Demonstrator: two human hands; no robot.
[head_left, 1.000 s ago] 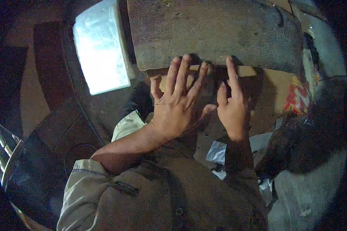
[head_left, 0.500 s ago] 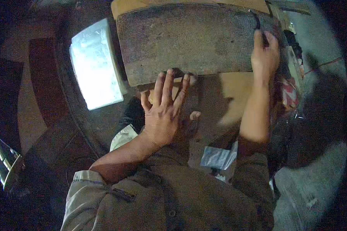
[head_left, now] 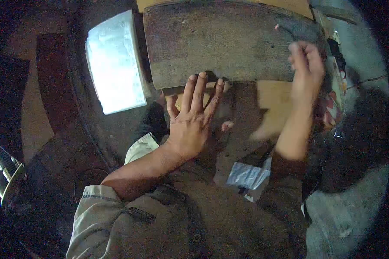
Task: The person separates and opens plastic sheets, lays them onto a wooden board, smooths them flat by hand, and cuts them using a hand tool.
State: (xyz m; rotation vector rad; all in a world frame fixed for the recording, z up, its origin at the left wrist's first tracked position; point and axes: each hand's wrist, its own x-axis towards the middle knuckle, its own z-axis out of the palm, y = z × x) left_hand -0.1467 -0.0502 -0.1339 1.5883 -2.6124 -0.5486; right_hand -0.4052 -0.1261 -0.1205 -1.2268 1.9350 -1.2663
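Note:
My left hand (head_left: 190, 118) has its fingers spread, the fingertips at the near edge of a worn, dark brown board (head_left: 212, 43). Under those fingertips lies a small dark patch that I cannot make out. Over the board's right end is my right hand (head_left: 307, 64), its fingers curled and slightly blurred. Whatever they may hold is too unclear to name. A dark shape (head_left: 296, 28), perhaps a shadow, stretches over the board just beyond this hand and has a small pinkish tip.
Left of the board is a bright white flat stack (head_left: 116, 69) that looks plastic-covered. A tan surface (head_left: 274, 105) shows below the board. A clear plastic packet (head_left: 248, 174) lies near my lap. Red and white packaging (head_left: 330, 108) is at the right.
My right hand has drawn slightly toward me and its fingers have curled more. The left hand stays at the board's edge. The whole view has shifted slightly.

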